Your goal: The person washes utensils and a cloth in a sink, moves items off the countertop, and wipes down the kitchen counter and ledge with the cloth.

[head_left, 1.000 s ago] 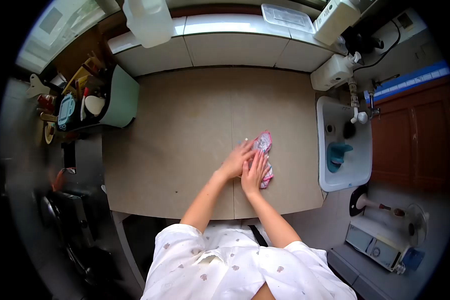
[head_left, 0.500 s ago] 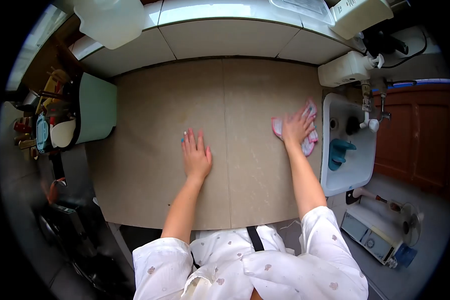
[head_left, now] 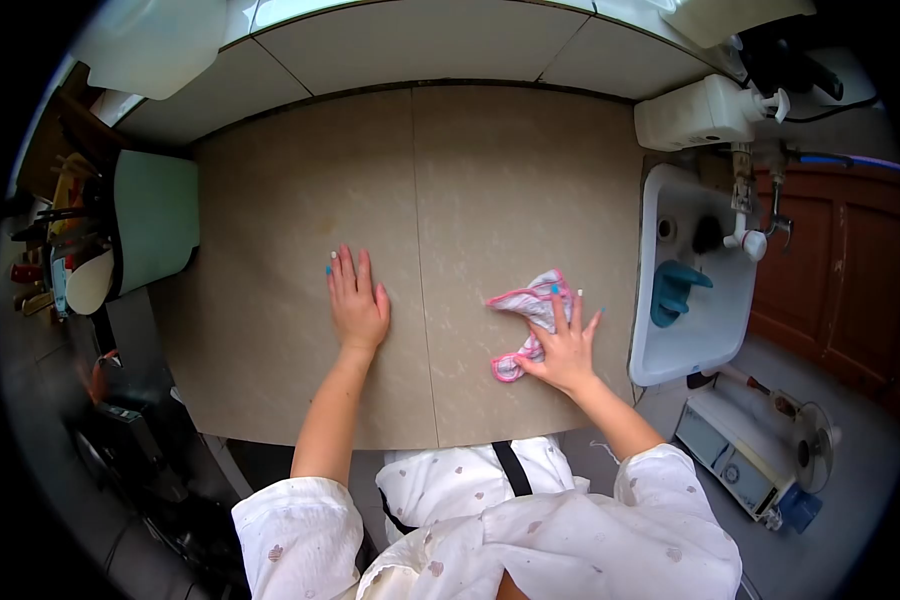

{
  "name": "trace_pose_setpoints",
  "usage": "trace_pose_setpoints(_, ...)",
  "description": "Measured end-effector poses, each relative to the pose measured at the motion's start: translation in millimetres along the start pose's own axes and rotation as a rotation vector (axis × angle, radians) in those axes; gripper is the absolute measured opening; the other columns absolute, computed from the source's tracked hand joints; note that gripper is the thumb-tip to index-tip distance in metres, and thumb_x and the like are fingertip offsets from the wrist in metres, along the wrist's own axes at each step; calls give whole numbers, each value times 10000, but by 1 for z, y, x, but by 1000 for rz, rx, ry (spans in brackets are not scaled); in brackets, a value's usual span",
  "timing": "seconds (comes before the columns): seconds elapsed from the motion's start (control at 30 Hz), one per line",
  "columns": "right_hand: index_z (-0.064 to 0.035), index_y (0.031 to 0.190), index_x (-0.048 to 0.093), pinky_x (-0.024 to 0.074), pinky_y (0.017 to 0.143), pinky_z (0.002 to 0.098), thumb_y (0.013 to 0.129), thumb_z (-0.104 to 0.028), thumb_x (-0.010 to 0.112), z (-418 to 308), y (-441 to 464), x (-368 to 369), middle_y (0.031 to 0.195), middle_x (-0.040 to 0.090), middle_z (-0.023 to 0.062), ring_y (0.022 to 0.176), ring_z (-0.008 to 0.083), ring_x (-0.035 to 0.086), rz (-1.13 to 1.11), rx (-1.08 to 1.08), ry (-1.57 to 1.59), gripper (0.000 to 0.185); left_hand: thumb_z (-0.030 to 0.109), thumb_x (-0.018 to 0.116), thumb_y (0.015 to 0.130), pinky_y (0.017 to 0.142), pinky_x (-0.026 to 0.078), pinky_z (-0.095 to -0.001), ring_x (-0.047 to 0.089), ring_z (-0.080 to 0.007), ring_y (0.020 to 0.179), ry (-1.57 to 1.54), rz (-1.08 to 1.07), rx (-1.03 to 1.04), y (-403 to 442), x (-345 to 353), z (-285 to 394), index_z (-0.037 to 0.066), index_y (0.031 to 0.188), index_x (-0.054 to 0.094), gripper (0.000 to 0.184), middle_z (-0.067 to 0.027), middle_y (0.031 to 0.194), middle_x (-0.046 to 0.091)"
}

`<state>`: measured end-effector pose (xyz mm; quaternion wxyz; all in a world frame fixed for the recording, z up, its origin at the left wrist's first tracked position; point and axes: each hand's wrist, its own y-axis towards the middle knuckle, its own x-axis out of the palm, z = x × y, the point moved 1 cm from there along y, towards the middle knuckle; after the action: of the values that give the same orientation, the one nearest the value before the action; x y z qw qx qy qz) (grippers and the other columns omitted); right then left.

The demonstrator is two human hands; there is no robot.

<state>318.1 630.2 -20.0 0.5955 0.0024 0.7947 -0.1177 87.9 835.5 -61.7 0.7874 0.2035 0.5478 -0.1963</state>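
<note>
Here, right hand [head_left: 564, 357] covers pink-edged cloth [head_left: 534, 302] partly

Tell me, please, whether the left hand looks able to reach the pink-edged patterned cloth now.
Probably yes: only bare beige countertop separates the left hand from the pink-edged patterned cloth, though the right hand covers part of it.

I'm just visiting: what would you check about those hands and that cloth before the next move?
1. Right hand on the cloth: ok, fingers spread over it.
2. Cloth spread flat: not ok, it is crumpled.
3. Left hand clear of the cloth: ok, palm down on the counter.
4. Cloth clear of the sink: ok, bare counter between.
5. Cloth damp: cannot tell.
</note>
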Motion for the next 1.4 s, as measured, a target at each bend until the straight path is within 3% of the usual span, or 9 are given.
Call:
trace_pose_setpoints(0.1, -119, 1205, 453, 84, 953, 614, 616, -494, 605, 4, -3, -1, 1361, 170, 221, 1239, 473, 82, -108, 200, -7, 714, 154, 501, 733, 996, 222, -464, 266, -382, 1212, 10, -2, -6, -1, -2, 1, 60, 1270, 338, 569, -199, 1334, 260)
trace_pose_setpoints(0.23, 33, 1228, 351, 105, 984, 560, 712, -390, 521, 38, 91, 18, 1275, 166, 376, 1215, 506, 89, 346, 453, -45, 688, 138, 484, 737, 1006, 206, -457, 259, -374, 1218, -12, 5, -14, 2, -2, 2, 56, 1273, 333, 563, -195, 1336, 258)
trace_pose_setpoints(0.43, -18, 1151, 461, 228, 977, 495, 718, -296, 482, 11, 253, -1, 1184, 366, 329, 1178, 439, 276, 459, 219, -137, 515, 121, 472, 737, 1010, 198, -454, 256, -369, 1221, -12, 13, -9, 0, -1, 2, 54, 1278, 325, 564, -193, 1338, 257)
trace_pose_setpoints(0.63, -49, 1149, 473, 267, 970, 467, 648, -150, 545, -46, 109, 21, 1227, 379, 239, 1182, 392, 310, 129, -371, 286, 516, 134, 490, 723, 999, 218, -462, 269, -374, 1212, 20, 1, -6, -1, -2, 1, 63, 1283, 323, 588, -189, 1338, 259)
trace_pose_setpoints(0.77, -21, 1154, 445, 261, 970, 478, 661, -152, 548, 48, 68, 18, 1253, 313, 269, 1157, 418, 315, 272, 274, 194, 520, 132, 488, 722, 996, 228, -460, 274, -374, 1209, 33, -13, -16, 3, -5, 3, 58, 1281, 322, 588, -190, 1335, 263)
trace_pose_setpoints(0.93, 46, 1156, 404, 287, 941, 475, 690, -123, 519, 81, 123, -18, 1267, 260, 270, 1132, 425, 326, 650, 306, -112, 509, 115, 479, 729, 1007, 203, -454, 265, -368, 1217, -10, 7, -15, 3, -2, 2, 45, 1278, 320, 575, -185, 1339, 260)
trace_pose_setpoints(1.23, 78, 1131, 425, 250, 963, 415, 719, -241, 490, 108, 282, -23, 1233, 353, 227, 1157, 362, 304, 841, 647, -117, 525, 137, 488, 719, 1001, 227, -453, 279, -358, 1214, 33, -1, -26, 2, -2, 2, 58, 1283, 322, 594, -187, 1337, 263)
trace_pose_setpoints(1.33, 73, 1142, 417, 247, 959, 421, 703, -291, 514, 18, 307, -30, 1227, 347, 242, 1154, 360, 310, 590, 470, 215, 578, 137, 487, 717, 1001, 225, -454, 280, -358, 1214, 19, -4, -29, 1, -3, 1, 58, 1283, 322, 595, -186, 1338, 262)
trace_pose_setpoints(1.4, 67, 1124, 414, 280, 953, 429, 691, -265, 554, -43, 298, -3, 1171, 386, 256, 1152, 388, 318, 695, 154, 201, 563, 135, 486, 717, 1001, 224, -455, 280, -360, 1214, 9, -3, -25, 2, -1, 3, 58, 1284, 321, 595, -186, 1339, 260)
